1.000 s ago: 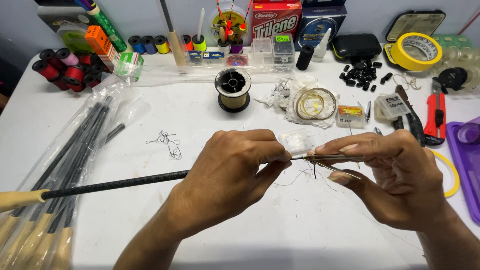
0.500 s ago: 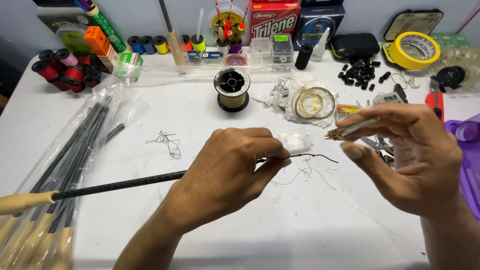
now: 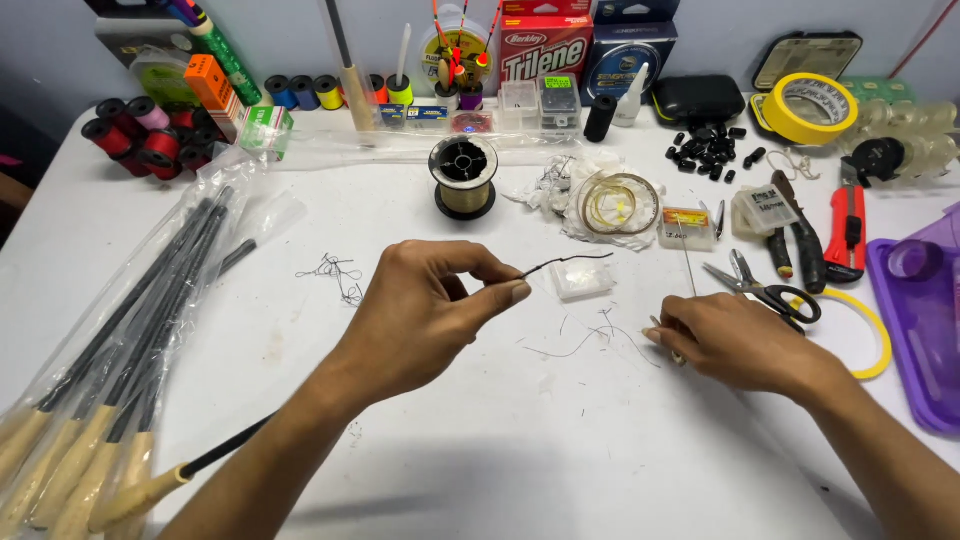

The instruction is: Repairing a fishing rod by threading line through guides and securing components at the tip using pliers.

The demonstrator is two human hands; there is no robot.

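Our left hand (image 3: 420, 315) sits mid-frame, thumb and forefinger pressed together on the thin tip of a dark rod (image 3: 225, 455). The tip (image 3: 565, 261) sticks out right of the pinch, slightly raised. The rod's shaft passes under our forearm and shows again lower left, ending in a tan handle (image 3: 130, 497) on the surface (image 3: 480, 450). Pinching that close to the end probably keeps the flexible tip steady for fine work.

Our right hand (image 3: 735, 340) rests low on the surface, right of centre, fingers curled and closed on something small and pale at their tips; we cannot tell what. It sits just beside loose thread scraps (image 3: 590, 335), apart from the rod tip.

A small clear packet (image 3: 582, 280) lies just under the tip, within easy reach. Scissors (image 3: 765, 290) lie just above the right hand, handy for cutting. A line spool (image 3: 463, 175) stands upright above centre, and a thread tangle (image 3: 335, 275) lies left of the left hand. A bagged bundle of spare rods (image 3: 120, 360) is parked along the left edge, out of the way. Thread spools (image 3: 140, 135) are in the upper left, yellow tape (image 3: 805, 108) in the upper right.
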